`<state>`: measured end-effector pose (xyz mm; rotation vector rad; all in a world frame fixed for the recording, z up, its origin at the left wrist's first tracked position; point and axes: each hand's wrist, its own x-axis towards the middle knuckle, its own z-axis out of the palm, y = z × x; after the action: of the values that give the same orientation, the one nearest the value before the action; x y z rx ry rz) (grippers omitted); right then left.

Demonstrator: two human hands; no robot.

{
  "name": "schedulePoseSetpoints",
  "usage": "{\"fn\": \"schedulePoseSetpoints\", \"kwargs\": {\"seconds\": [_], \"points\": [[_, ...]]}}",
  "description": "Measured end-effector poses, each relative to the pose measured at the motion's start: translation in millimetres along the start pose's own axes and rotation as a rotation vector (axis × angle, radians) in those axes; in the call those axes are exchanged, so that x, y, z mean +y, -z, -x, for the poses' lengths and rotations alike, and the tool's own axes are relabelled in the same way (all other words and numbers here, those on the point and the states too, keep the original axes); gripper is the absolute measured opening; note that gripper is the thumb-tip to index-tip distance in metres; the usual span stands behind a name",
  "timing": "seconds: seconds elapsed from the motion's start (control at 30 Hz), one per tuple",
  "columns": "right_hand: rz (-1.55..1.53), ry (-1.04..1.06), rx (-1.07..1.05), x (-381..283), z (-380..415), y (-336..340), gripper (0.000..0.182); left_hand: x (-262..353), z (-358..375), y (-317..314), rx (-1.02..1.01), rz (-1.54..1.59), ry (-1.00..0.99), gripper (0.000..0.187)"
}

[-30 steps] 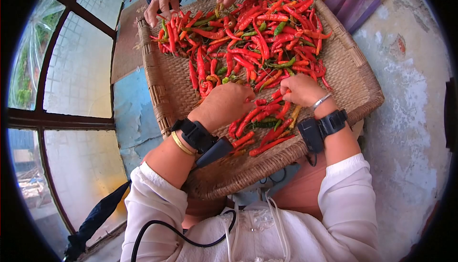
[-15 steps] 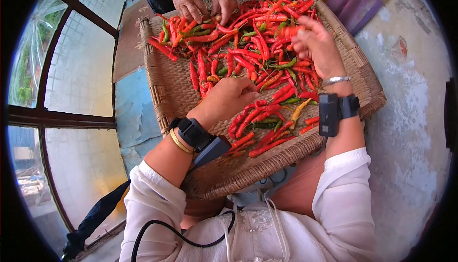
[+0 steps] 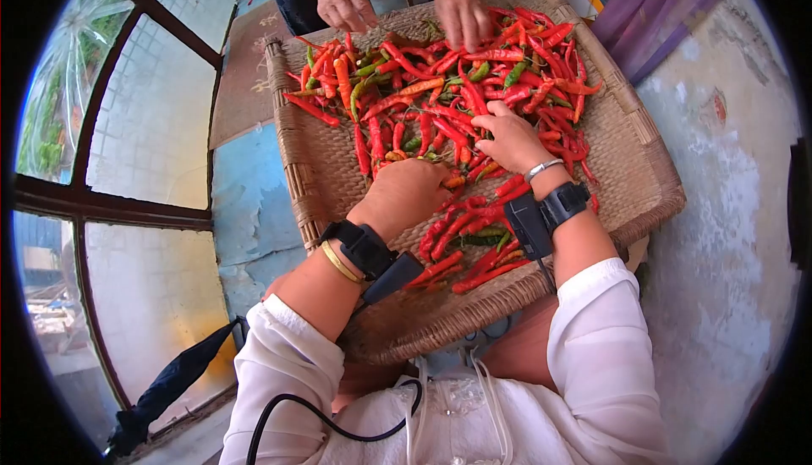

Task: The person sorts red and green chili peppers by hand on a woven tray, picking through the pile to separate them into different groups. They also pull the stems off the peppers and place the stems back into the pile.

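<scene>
Red chili peppers [image 3: 440, 131], with some green and orange ones among them, lie heaped in a woven tray [image 3: 622, 148]. My left hand [image 3: 404, 194] rests over the near left part of the heap, its fingers curled in and their tips hidden against the peppers. To its right my right hand [image 3: 512, 137] reaches onto the pile, thumb and fingers apart, fingertips touching red peppers. Nothing shows in its grasp. A smaller group of peppers [image 3: 486, 232] lies nearer me, below both hands.
Across the tray a co-worker's two hands [image 3: 338, 1] [image 3: 462, 16] are at the far edge, one over the peppers. A framed window [image 3: 156, 118] stands at the left with a dark folded umbrella [image 3: 173, 376] below. A purple curtain [image 3: 655, 21] hangs at the upper right.
My right hand has come down and left from the pile's right side onto its middle. My left hand has shifted slightly. The co-worker's hands have moved apart.
</scene>
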<state>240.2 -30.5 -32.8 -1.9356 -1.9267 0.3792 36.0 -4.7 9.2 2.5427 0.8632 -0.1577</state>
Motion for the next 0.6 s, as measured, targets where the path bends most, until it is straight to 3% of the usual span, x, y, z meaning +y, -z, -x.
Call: {"fn": "schedulePoseSetpoints", "kwargs": {"seconds": [0.1, 0.17, 0.33, 0.4, 0.43, 0.5, 0.53, 0.6], "points": [[-0.051, -0.013, -0.139, -11, 1, 6, 0.028, -2, 0, 3, 0.143, 0.059, -0.009, 0.027], [-0.103, 0.1, -0.113, -12, 1, 1, 0.02, -2, -2, 6, 0.206, 0.061, -0.012, 0.027], [-0.391, 0.025, -0.33, -43, 12, 9, 0.016, 1, -3, 7, 0.437, 0.089, 0.028, 0.025], [-0.539, 0.02, -0.347, -44, 15, 11, 0.017, -6, -4, 5, 0.378, 0.094, -0.167, 0.025], [-0.541, 0.021, -0.348, -42, 16, 14, 0.017, -7, -4, 7, 0.378, 0.093, -0.166, 0.025], [-0.686, -0.044, -0.497, -43, 17, 31, 0.015, -7, -4, 11, 0.165, 0.133, -0.175, 0.026], [-0.759, -0.178, -0.609, -47, 19, 45, 0.015, -6, -3, 14, 0.165, 0.134, -0.176, 0.026], [-0.815, -0.184, -0.624, -41, 21, 52, 0.016, -5, -2, 17, 0.011, 0.041, -0.076, 0.026]]}}
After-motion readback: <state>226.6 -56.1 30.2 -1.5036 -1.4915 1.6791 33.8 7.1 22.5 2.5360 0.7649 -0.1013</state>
